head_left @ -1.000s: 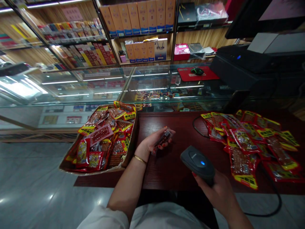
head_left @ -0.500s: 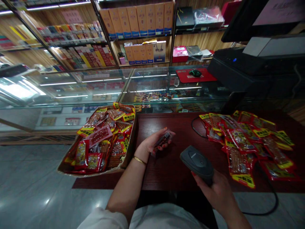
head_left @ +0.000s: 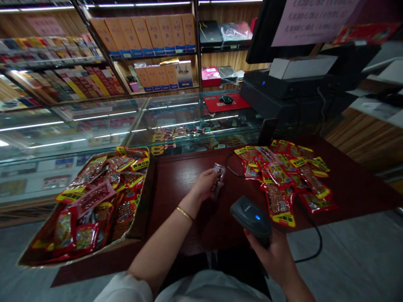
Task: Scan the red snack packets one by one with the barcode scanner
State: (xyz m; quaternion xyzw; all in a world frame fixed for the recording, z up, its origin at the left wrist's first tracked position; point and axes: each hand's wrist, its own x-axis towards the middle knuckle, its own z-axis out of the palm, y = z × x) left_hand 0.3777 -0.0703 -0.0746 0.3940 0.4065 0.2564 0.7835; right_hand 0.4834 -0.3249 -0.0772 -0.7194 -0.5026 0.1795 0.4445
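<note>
My left hand, with a gold bangle at the wrist, grips a small clear-wrapped snack packet above the dark red table. The packet's contents look dark and are partly covered by my fingers. In my right hand is a dark grey barcode scanner, its head tilted up toward the packet and a blue light showing on top. To the right lies a loose pile of red and yellow snack packets. An open cardboard box of similar packets stands at the left.
A glass display counter runs behind the table, with a mouse on a red mat. At the right back stand a monitor and a white box. The scanner's black cable loops beyond the table's front edge.
The camera view has turned right. My left hand has carried the packet rightward, toward the pile, and turned it more upright. A blue light now shows on the scanner.
</note>
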